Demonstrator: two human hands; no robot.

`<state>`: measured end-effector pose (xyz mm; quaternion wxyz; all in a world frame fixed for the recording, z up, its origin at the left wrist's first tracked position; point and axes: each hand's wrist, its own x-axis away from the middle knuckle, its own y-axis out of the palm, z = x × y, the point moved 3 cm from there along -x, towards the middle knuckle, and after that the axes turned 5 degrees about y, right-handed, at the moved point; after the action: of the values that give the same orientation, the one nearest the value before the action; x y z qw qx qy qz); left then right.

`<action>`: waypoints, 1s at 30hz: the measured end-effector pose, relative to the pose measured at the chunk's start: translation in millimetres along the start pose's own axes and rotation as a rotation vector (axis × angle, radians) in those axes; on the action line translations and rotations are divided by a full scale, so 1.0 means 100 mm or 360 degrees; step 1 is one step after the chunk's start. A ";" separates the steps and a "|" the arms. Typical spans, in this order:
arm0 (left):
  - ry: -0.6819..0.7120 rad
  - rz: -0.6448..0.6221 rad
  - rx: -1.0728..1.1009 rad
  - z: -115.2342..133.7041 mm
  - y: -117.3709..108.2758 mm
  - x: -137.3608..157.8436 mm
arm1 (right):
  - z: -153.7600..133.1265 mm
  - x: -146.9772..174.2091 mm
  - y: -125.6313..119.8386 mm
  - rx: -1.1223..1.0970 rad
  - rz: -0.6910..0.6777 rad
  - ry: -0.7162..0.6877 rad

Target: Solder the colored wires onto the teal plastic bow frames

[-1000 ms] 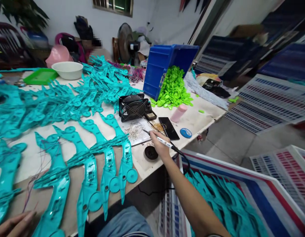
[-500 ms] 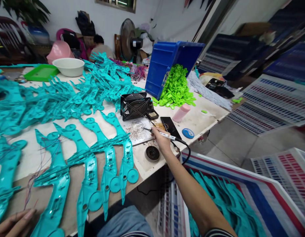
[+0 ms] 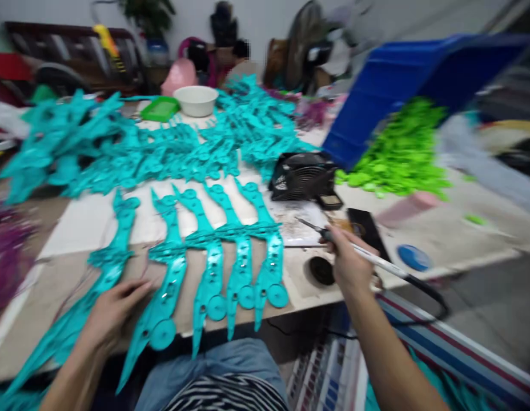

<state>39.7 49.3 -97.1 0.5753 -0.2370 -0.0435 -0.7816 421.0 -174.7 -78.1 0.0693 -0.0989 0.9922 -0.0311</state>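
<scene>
My right hand (image 3: 354, 260) grips a soldering iron (image 3: 378, 260) with a white handle, its tip pointing left over the speckled work plate (image 3: 286, 225). My left hand (image 3: 119, 305) is low over the table, between two turquoise plastic parts, thumb and finger pinched on a thin wire (image 3: 144, 273), blurred by motion. The turquoise part (image 3: 173, 268) just right of it lies in a row with several like it. Another turquoise part (image 3: 113, 274) lies beneath and left of the hand, with thin wires on it. A round dark tin (image 3: 320, 271) stands beside my right hand.
A black fan (image 3: 303, 177) stands behind the plate. A tipped blue crate (image 3: 376, 85) spills green pieces (image 3: 402, 154). A pink bottle (image 3: 408, 208), blue disc (image 3: 414, 258) and black slab (image 3: 368, 231) lie right. Heaped turquoise parts (image 3: 162, 148) fill the back. The iron's cable hangs past the table edge.
The view has swung left. My left hand has come further into view among the turquoise parts. The iron is still in my right hand, its tip now lifted slightly from the plate area.
</scene>
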 end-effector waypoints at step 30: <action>0.0650 -0.0356 -0.0245 -0.09 -0.01 -0.02 | -0.42 1.87 1.29 -0.0034 -0.1681 -0.0953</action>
<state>36.7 48.5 -106.2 0.4623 -0.1110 0.1076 -0.8731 208.3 -83.9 -71.1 0.3197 -0.5829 0.7467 -0.0221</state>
